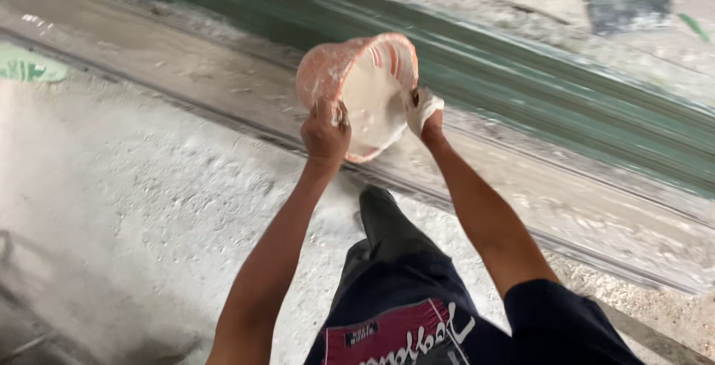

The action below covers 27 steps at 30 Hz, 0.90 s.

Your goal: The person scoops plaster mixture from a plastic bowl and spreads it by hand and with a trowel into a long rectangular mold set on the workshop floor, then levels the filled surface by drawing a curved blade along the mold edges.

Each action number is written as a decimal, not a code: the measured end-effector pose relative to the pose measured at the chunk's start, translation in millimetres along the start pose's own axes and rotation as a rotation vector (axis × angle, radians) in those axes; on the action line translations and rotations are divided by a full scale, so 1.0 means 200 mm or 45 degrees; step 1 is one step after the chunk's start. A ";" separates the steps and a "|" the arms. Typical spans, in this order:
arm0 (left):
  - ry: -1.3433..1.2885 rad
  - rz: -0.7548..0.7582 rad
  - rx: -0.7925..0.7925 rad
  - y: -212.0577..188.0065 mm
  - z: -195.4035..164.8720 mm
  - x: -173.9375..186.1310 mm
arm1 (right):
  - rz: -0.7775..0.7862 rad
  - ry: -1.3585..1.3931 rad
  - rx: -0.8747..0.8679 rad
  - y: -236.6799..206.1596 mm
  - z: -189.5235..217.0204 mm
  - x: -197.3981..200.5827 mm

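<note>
Both hands up: left hand and right hand clamp the rim of the orange bucket, tipped above the dusty floor. Looks heavy, slick with white paste; rim's safest.

**Dusty concrete floor with a long green beam**

The rough grey concrete floor, caked in white powder, spreads below and to the left of the left hand. A long green painted beam lies on it just beyond both hands, running diagonally. A dark flat square slab rests far beyond the right hand.
</note>
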State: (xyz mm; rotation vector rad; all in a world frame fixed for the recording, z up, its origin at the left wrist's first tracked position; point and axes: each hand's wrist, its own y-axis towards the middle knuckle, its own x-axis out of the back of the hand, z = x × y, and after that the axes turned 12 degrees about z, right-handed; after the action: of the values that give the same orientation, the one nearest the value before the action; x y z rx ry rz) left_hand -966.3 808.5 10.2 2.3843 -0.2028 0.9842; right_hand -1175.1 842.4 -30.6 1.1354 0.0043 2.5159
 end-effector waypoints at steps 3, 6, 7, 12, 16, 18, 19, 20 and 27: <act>-0.069 0.021 -0.057 -0.12 -0.32 -0.14 | 0.184 0.086 -0.083 -0.17 -0.20 0.28; -0.099 0.039 -0.138 -0.24 -0.64 -0.31 | 0.156 0.044 -0.178 -0.35 -0.44 0.55; -0.092 0.056 -0.152 -0.31 -0.75 -0.36 | 0.159 0.032 -0.220 -0.43 -0.52 0.63; -0.154 0.105 -0.209 -0.54 -1.25 -0.68 | 0.179 0.026 -0.337 -0.81 -0.96 1.08; -0.224 0.154 -0.188 -0.76 -1.69 -0.97 | -0.065 0.043 -0.312 -1.13 -1.33 1.45; -0.270 0.208 -0.229 -0.86 -1.90 -1.11 | -0.021 -0.017 -0.268 -1.30 -1.51 1.64; -0.291 0.230 -0.252 -0.91 -1.98 -1.17 | 0.004 -0.023 -0.375 -1.38 -1.59 1.72; -0.301 0.246 -0.285 -0.93 -2.07 -1.23 | 0.017 -0.026 -0.473 -1.45 -1.67 1.80; -0.398 0.405 -0.392 -1.16 -2.62 -1.64 | -0.200 -0.069 -0.473 -1.91 -2.07 2.28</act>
State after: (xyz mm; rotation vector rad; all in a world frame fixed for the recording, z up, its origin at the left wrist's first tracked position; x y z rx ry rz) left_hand -1443.1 1264.0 -10.5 2.2425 -0.8104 0.6465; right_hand -1619.7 1413.8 -39.9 1.0060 -0.3583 2.2261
